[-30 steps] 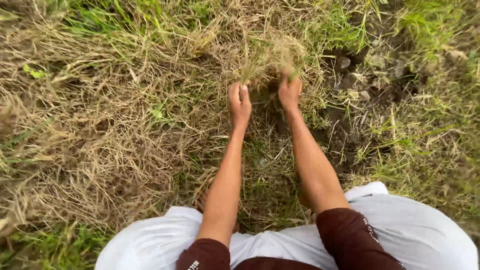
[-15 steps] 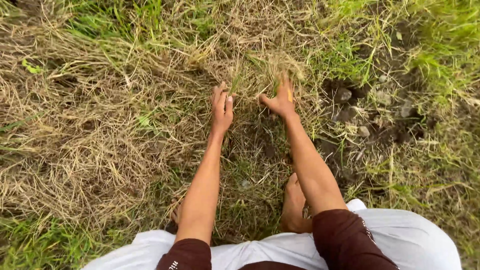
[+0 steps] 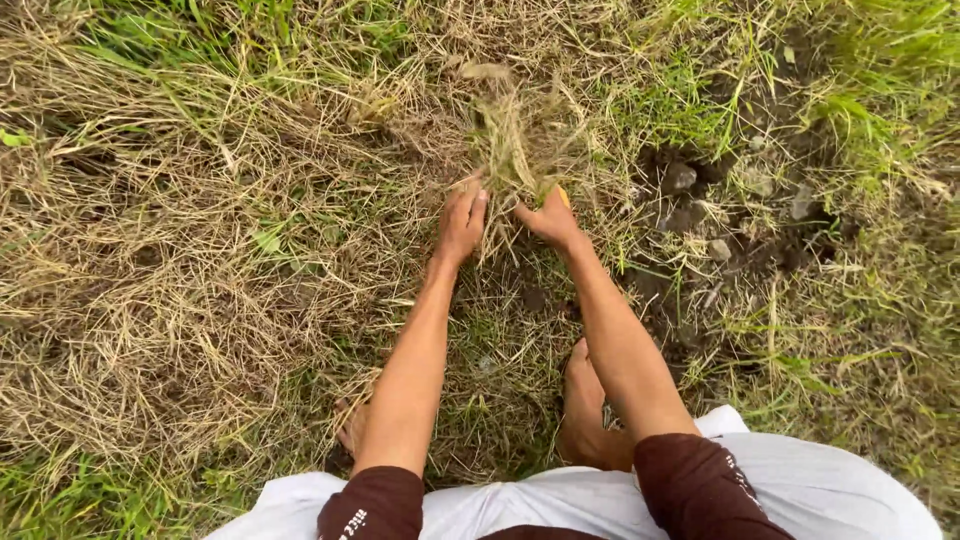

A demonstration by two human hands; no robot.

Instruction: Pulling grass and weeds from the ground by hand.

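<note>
1. The left hand (image 3: 461,222) and right hand (image 3: 548,218) are stretched out in front, close together, both closed on the base of one grass tuft (image 3: 512,140), left on its left side and right on its right
2. The tuft is mostly dry, straw-coloured, with a few green blades; it stands up between the hands and fans out above them (its top looks blurred)
3. Gripping low, near the ground, likely gives the firmest hold on the stems where they bunch
4. Below the hands lies a patch of dark soil (image 3: 530,290) with thin grass
5. To the right, well apart from the tuft, sits a bare patch with clods and small stones (image 3: 700,215)
6. To the left spreads a mat of flattened dry grass (image 3: 180,290)
7. The bare right foot (image 3: 583,405) is planted under the right forearm; the left foot (image 3: 350,425) barely shows beside the left arm, a wide stance that probably steadies the bend forward
</note>
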